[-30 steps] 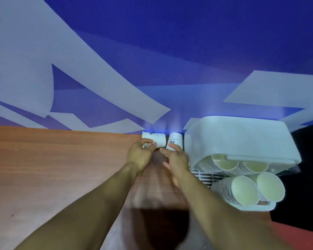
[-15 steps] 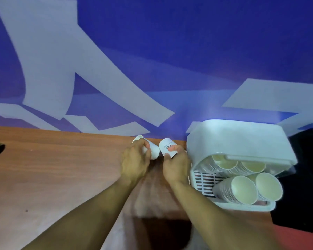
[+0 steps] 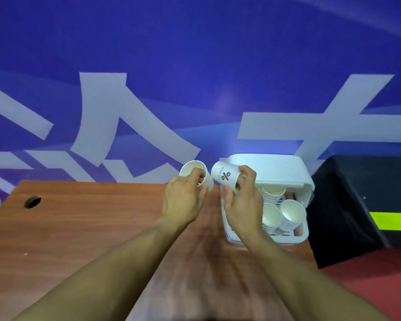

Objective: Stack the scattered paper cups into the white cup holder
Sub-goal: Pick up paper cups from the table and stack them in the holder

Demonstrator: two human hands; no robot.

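White plain cup [image 3: 191, 169] and printed cup [image 3: 225, 176] are now off the wooden table [image 3: 102, 228]; a second ago both lay at its far edge. Left hand [image 3: 183, 205] pinches the plain cup's rim, fingers inside. Right hand [image 3: 243, 205] curls round the tilted printed cup, just beside the white cup holder [image 3: 276, 165]. Judgement: loading onto its stacks [image 3: 289, 213] comes next.

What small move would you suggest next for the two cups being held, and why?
Probably nest the printed cup in the right hand with the other cup in the left hand: both are held up side by side, nearly touching, beside the white holder, whose stacks already sit nested.
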